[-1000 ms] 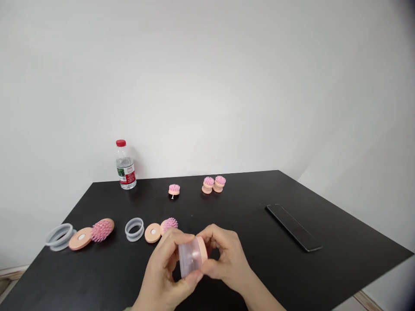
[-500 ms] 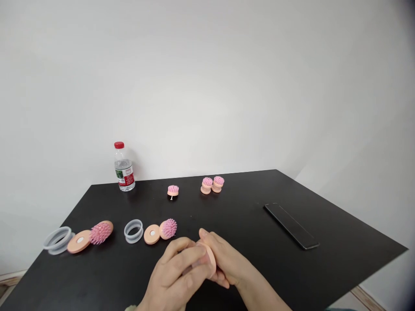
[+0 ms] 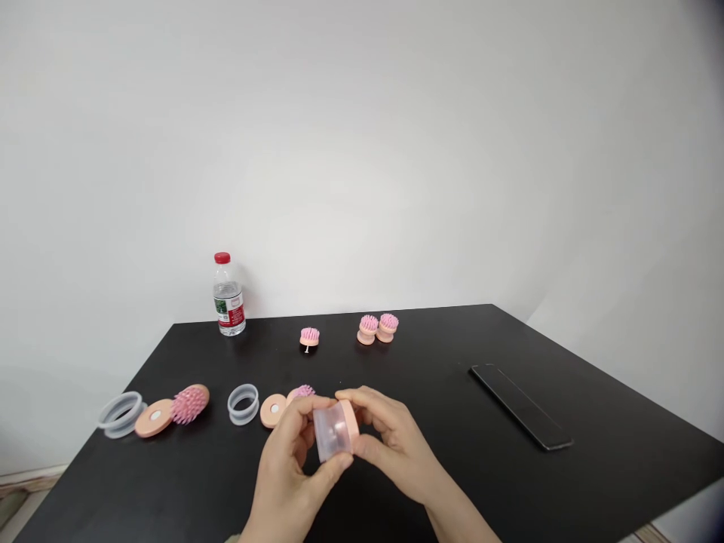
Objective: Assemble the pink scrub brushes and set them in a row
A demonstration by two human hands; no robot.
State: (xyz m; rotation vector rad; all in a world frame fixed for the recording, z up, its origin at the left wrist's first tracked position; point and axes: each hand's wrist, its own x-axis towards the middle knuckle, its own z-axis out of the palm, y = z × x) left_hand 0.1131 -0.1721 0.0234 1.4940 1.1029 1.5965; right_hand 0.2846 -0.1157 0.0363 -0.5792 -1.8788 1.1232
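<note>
Both hands hold one small assembled piece [image 3: 336, 430] just above the black table [image 3: 452, 467]: a clear plastic ring with a peach disc on its right side. My left hand [image 3: 294, 471] grips the clear ring from the left with thumb and fingers. My right hand [image 3: 390, 445] pinches the peach disc side. Just behind my hands lie a pink bristle brush head [image 3: 302, 393], a peach disc [image 3: 273, 409] and a clear ring [image 3: 243, 403].
Farther left lie another clear ring [image 3: 120, 413], peach disc [image 3: 154, 417] and pink brush head [image 3: 191, 403]. At the back stand a water bottle [image 3: 229, 296], a single small brush [image 3: 308, 338] and a pair of brushes [image 3: 378, 328]. A dark flat bar [image 3: 520, 406] lies at right.
My hands dipped toward the table with the piece covered, then rose again, so the clear ring and peach disc show between my fingers. The view shifted slightly.
</note>
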